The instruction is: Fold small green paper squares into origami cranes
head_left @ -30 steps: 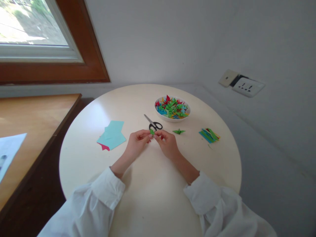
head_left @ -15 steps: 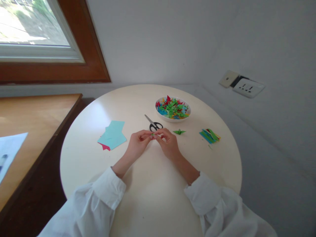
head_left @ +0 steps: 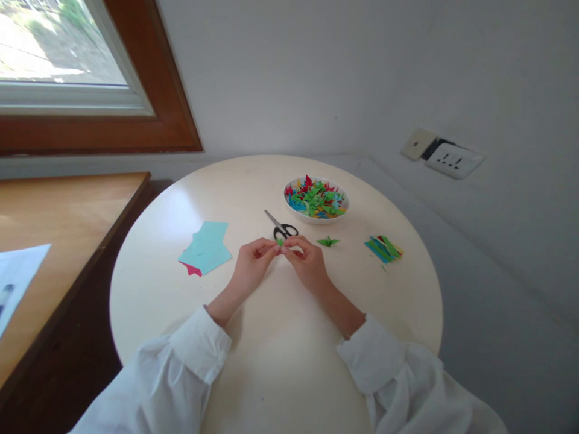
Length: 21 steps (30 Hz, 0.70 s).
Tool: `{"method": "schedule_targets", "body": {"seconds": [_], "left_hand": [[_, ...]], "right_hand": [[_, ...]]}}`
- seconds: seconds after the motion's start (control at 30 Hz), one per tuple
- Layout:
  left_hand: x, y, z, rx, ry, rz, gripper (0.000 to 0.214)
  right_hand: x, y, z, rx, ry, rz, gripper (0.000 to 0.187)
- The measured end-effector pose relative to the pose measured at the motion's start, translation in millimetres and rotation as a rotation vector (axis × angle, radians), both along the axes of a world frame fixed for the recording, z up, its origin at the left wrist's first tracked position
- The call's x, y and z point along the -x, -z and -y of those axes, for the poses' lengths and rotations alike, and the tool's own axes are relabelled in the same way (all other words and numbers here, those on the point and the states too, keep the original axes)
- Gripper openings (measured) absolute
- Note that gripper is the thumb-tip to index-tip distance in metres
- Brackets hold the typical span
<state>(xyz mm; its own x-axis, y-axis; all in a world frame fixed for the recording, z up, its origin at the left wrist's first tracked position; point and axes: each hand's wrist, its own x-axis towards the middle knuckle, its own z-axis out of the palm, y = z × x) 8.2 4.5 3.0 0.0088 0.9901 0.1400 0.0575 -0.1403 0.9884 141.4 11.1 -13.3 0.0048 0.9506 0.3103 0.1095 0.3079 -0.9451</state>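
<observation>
My left hand (head_left: 251, 265) and my right hand (head_left: 307, 262) meet over the middle of the round cream table (head_left: 275, 361). Both pinch a tiny folded green paper piece (head_left: 280, 242) between their fingertips. Only a small green tip shows between the fingers. Black-handled scissors (head_left: 280, 226) lie just behind my hands. A finished green paper crane (head_left: 328, 242) rests on the table to the right of my right hand.
A white bowl (head_left: 316, 216) heaped with several coloured paper cranes stands behind the scissors. Light blue and pink sheets (head_left: 205, 248) lie to the left, a stack of coloured strips (head_left: 383, 248) to the right. A wooden desk (head_left: 54, 229) adjoins on the left.
The hands stayed in place; the fingers shifted slightly on the green piece, which was nearly hidden half a second ago and shows a tip again now.
</observation>
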Motion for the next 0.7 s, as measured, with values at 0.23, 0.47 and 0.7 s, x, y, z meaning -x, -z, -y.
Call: {"method": "schedule_targets", "body": {"seconds": [0.23,0.47,0.7], "left_hand": [[-1.0,-0.7,0.5,-0.002,0.001,-0.042,0.014],[-2.6,-2.8,4.7,-0.021,0.06,-0.014,0.019],[-3.5,-1.1,5.3,-0.028,0.075,-0.029,0.019]], "right_hand": [[2.1,0.8,-2.1,0.091,0.005,-0.118,0.015],[5.2,4.4,-4.2,0.154,0.0,-0.255,0.028],[5.9,2.6,-3.2,0.129,-0.018,-0.26,0.025]]}}
